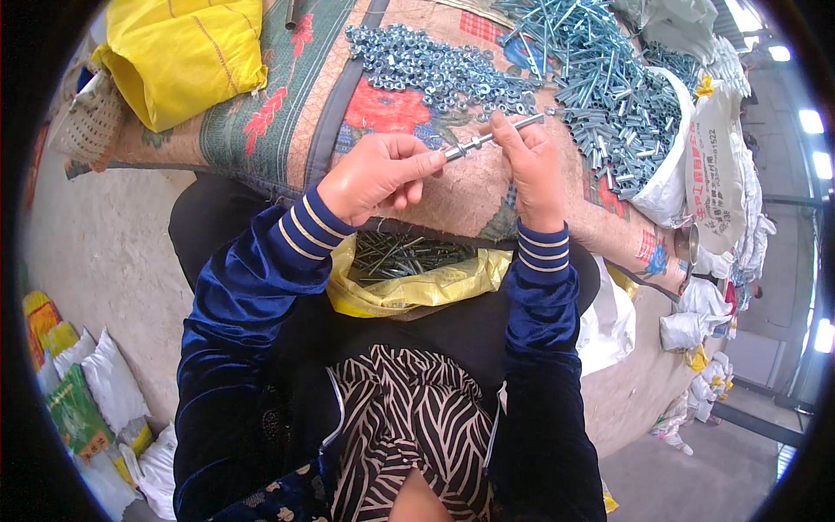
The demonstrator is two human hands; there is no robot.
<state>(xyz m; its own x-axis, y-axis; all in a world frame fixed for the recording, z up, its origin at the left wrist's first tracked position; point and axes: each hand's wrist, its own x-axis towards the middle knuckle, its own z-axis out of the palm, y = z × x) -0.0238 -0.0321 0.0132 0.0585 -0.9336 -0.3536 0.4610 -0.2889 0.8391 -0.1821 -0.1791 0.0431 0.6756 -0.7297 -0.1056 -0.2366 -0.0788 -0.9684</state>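
- The left hand [376, 174] is closed around the lower end of a long silver bolt [492, 136], its fingers [416, 165] curled and the thumb pressing along the shaft.
- The right hand [532, 165] pinches the same bolt further up, fingertips closed on the shaft near a small nut threaded on it (the nut itself is too small to make out clearly).
- The bolt lies tilted, rising from lower left to upper right, held between the 2 hands just above the bench [296, 130], which is covered with a patterned woven sack.
- A heap of loose nuts [435, 65] lies on the bench just beyond the hands.
- A large pile of bolts [600, 96] spills from a white sack [670, 183] to the right.
- A yellow bag [409, 287] with more bolts inside sits on the person's lap, below the hands.
- A yellow sack [187, 52] rests at the bench's far left.
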